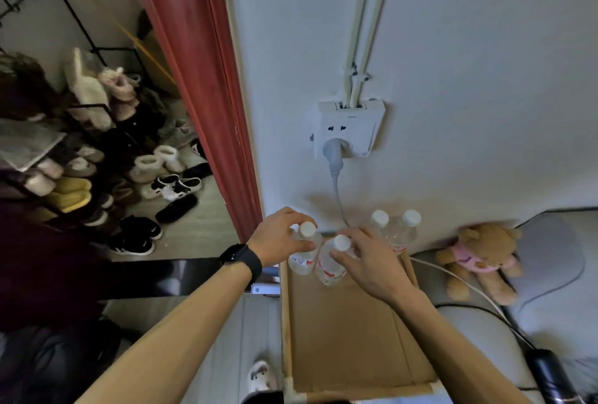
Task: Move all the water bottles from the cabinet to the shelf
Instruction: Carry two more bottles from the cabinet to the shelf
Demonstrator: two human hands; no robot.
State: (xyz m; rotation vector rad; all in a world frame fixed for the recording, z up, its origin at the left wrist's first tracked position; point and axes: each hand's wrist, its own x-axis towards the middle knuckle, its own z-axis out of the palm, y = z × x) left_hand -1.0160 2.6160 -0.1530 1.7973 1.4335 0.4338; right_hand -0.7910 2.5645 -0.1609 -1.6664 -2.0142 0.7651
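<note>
Several clear water bottles with white caps stand at the far end of a cardboard-topped shelf (343, 332) against the wall. My left hand (278, 238) wraps the neck of the leftmost bottle (304, 254). My right hand (365, 261) grips the bottle beside it (330, 264) just below its cap. Two more bottles (401, 229) stand upright behind my right hand, close to the wall, untouched. A black watch sits on my left wrist.
A wall socket (351, 128) with a grey plug and cable hangs above the bottles. A teddy bear (479, 254) lies on grey bedding to the right. A red curtain (200, 80) and a crowded shoe rack (81, 157) fill the left.
</note>
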